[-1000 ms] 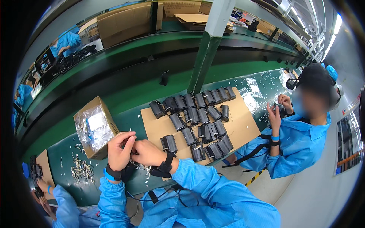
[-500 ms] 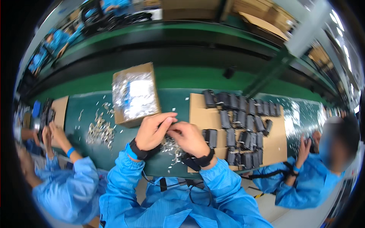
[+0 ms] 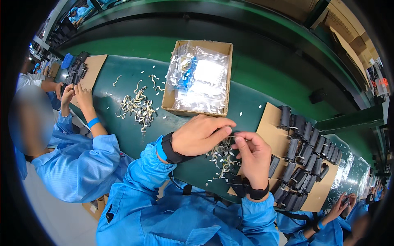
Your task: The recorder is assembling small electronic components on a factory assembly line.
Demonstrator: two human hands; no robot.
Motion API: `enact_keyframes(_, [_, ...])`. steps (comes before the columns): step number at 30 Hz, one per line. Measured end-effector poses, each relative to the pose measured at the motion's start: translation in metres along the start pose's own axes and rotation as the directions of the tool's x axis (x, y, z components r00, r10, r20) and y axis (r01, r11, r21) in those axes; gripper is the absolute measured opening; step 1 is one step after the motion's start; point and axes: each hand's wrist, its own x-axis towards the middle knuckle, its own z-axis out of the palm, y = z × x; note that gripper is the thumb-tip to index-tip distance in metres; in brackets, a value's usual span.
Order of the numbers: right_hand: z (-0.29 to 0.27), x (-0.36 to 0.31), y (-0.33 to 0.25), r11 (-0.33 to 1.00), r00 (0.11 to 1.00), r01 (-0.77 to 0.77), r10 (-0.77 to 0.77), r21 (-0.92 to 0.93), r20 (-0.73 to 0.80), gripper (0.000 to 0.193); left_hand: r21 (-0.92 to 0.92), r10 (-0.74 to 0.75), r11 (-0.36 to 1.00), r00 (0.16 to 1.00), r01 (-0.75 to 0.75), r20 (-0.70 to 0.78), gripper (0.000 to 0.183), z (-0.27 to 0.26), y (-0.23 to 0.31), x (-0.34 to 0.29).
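Note:
Both of my hands meet over the green tabletop [image 3: 135,147]. My left hand [image 3: 199,133] is closed, thumb and forefinger pinched at the tip. Close beside it, my right hand [image 3: 255,158] also pinches. A thin pale wire piece [image 3: 233,137] shows between the fingertips, mostly hidden by them. Below lies a loose pile of short wire pieces [image 3: 225,162] in pale and dark tones, with small white bits around it. Just beyond my left hand stands a cardboard box [image 3: 165,100] holding clear plastic bags [image 3: 201,92] of small white parts.
To the right, a cardboard sheet [image 3: 269,119] carries rows of black box-shaped devices [image 3: 303,151]. Another wire heap [image 3: 139,107] lies left of the box. Co-workers' hands are busy at the left [image 3: 80,96] and lower right [image 3: 340,205]. A green beam [image 3: 349,119] crosses at right.
The view has turned, so the table now runs down to the right and the box sits further right. My hands stay close together; a thin wire now shows between the fingertips.

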Motion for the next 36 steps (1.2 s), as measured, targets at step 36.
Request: enact_keyframes(36, [0.001,-0.003,0.003,0.882,0.986,0.138,-0.164,0.452,0.02,0.016,-0.502,0.07,0.864,0.981,0.031,0.18,0.077,0.002,0.018,-0.003])
